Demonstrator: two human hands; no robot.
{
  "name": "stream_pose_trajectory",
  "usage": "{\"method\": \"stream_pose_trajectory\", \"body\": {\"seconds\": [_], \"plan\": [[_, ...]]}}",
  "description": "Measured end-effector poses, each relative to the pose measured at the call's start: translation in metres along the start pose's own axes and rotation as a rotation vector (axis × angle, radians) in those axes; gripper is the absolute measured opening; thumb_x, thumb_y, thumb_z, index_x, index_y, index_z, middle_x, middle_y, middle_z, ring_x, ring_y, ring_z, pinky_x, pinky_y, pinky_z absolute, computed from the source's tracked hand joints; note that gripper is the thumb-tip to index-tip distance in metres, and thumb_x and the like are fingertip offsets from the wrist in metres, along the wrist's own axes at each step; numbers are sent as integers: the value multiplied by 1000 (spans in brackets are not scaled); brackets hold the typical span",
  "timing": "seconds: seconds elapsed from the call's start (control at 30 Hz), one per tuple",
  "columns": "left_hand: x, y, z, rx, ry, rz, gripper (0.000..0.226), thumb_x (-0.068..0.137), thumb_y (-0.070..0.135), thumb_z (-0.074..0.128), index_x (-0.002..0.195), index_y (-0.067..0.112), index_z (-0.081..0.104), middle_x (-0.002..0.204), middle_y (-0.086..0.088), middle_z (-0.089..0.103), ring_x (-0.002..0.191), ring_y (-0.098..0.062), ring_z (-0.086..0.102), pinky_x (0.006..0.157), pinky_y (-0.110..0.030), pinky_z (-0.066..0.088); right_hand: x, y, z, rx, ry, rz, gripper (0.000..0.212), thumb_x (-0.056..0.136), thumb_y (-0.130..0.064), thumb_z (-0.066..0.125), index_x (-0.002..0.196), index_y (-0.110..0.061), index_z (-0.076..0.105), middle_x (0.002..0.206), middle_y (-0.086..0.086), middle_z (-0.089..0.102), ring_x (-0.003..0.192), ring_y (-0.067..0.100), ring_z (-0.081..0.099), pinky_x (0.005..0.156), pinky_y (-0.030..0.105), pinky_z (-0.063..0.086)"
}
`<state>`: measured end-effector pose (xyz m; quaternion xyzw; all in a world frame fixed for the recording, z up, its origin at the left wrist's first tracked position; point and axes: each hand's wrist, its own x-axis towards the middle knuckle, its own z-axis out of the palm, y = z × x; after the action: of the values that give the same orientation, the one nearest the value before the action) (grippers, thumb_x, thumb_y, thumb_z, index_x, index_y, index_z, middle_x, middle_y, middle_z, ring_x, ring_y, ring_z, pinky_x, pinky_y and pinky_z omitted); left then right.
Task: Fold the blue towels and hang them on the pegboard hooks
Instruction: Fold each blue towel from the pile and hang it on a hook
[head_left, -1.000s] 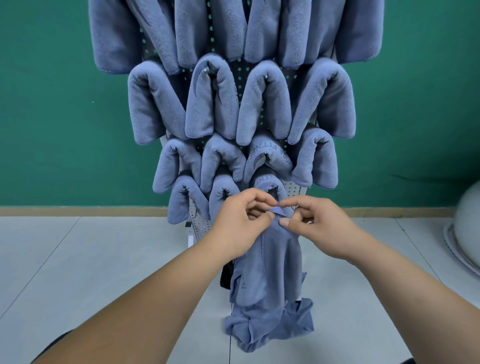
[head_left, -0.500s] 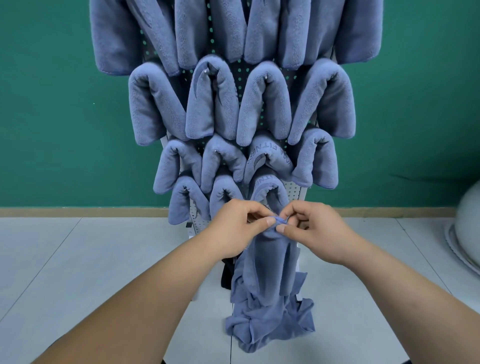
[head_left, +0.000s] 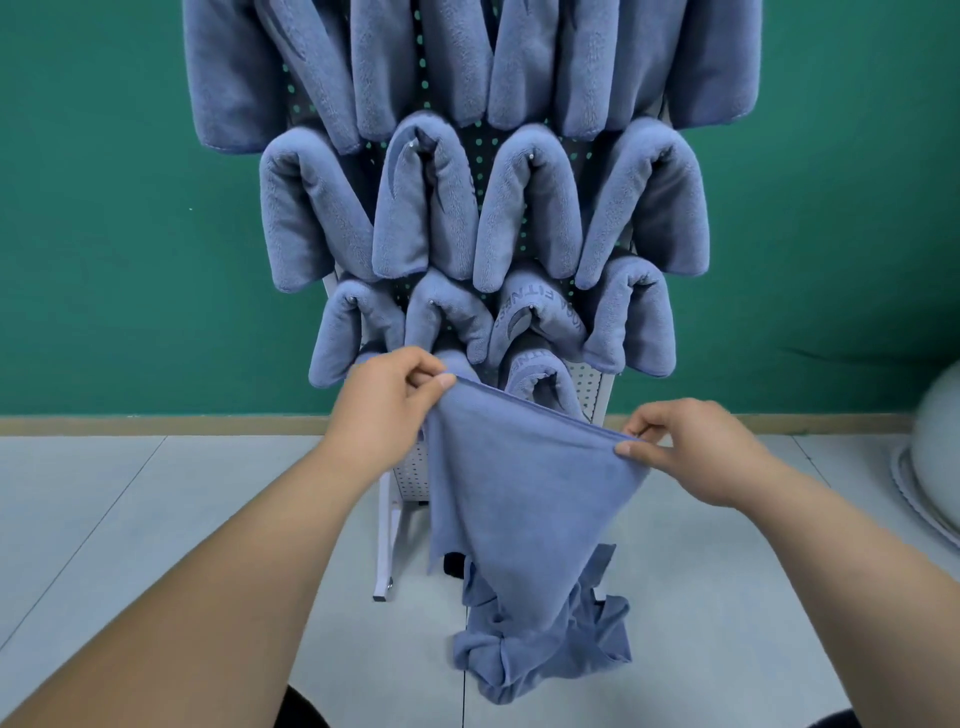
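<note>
Blue towel (head_left: 519, 493) hangs before the pegboard (head_left: 410, 475), its top edge stretched between the left hand (head_left: 384, 402) and right hand (head_left: 696, 452), whose fingers (head_left: 444, 382) pinch a corner each. This looks like spreading before the fold; next, bring the corners together evenly.

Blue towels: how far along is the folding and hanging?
Done: rows of folded blue plush towels hang on the white perforated pegboard. In hand: left hand and right hand pinch the top edge of an unfolded blue cloth towel, spread between them. Left: fold and hang it.
</note>
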<state>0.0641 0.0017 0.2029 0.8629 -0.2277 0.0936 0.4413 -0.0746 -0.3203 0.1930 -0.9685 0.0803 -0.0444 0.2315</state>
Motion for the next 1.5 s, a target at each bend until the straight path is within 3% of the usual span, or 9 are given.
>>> {"method": "stream_pose_trajectory", "body": {"seconds": [0.27, 0.43, 0.6, 0.73, 0.93, 1.03, 1.27, 1.37, 1.5], "plan": [[1, -13, -27, 296, 75, 59, 4, 100, 34, 68, 99, 31, 70, 83, 16, 69, 76, -6, 64, 72, -37, 55, -8, 16, -10, -203, 265, -86, 23, 87, -56, 73, 94, -34, 77, 101, -9, 55, 101, 20, 43, 82, 41, 49], [0, -11, -27, 344, 97, 111, 7, 99, 37, 68, 96, 31, 70, 90, 13, 69, 75, -8, 62, 68, -32, 47, -13, 21, -14, -217, 334, 36, 22, 88, -56, 75, 96, -35, 79, 112, -7, 60, 106, 23, 51, 79, 42, 54], [-1, -10, -23, 333, 22, 140, 2, 97, 33, 73, 98, 32, 73, 89, 13, 68, 77, -6, 65, 72, -35, 56, -20, 14, -28, 67, 442, 39, 4, 89, -35, 83, 89, -31, 82, 86, -14, 77, 77, 10, 71, 72, 31, 55], [0, -15, -24, 382, 27, 184, 14, 99, 27, 71, 112, 28, 76, 95, 9, 68, 82, -16, 67, 74, -39, 57, -29, 8, -43, 462, 392, 2, 16, 83, -23, 89, 93, -33, 82, 81, -11, 77, 73, 15, 70, 76, 26, 59], [-2, -8, -15, 525, 60, 170, 12, 103, 32, 63, 105, 27, 75, 93, 6, 69, 88, -23, 65, 67, -41, 54, -28, 8, -39, -69, 396, -2, 9, 86, -34, 86, 93, -31, 80, 75, -22, 63, 71, 2, 57, 66, 30, 44], [-3, -4, -9, 534, 51, 139, 14, 104, 31, 60, 104, 25, 73, 94, 4, 69, 90, -24, 63, 68, -42, 54, -28, 8, -35, 70, 413, 51, 9, 91, -35, 80, 87, -30, 74, 80, -19, 69, 78, 2, 65, 67, 24, 45], [-4, 15, 2, -160, 46, -112, 11, 106, 32, 58, 97, 26, 63, 89, 1, 69, 81, -21, 67, 73, -35, 50, -26, 10, -38, 847, 407, 163, 14, 106, -32, 63, 96, -23, 67, 86, 2, 69, 81, 20, 62, 81, 42, 51], [-4, 34, 2, -466, 87, -278, 19, 106, 33, 56, 95, 20, 64, 82, -12, 63, 72, -28, 59, 50, -27, 45, -26, 6, -44, 1052, 421, 145, 14, 105, -31, 63, 98, -22, 70, 96, 9, 69, 89, 23, 58, 80, 47, 46], [-1, 42, 6, -691, 132, -411, 27, 99, 42, 62, 98, 16, 70, 88, -15, 66, 70, -31, 59, 58, -40, 47, -27, -2, -46, 1256, 415, 159, 14, 104, -27, 65, 103, -16, 74, 108, 14, 74, 96, 23, 65, 86, 41, 49]]}}
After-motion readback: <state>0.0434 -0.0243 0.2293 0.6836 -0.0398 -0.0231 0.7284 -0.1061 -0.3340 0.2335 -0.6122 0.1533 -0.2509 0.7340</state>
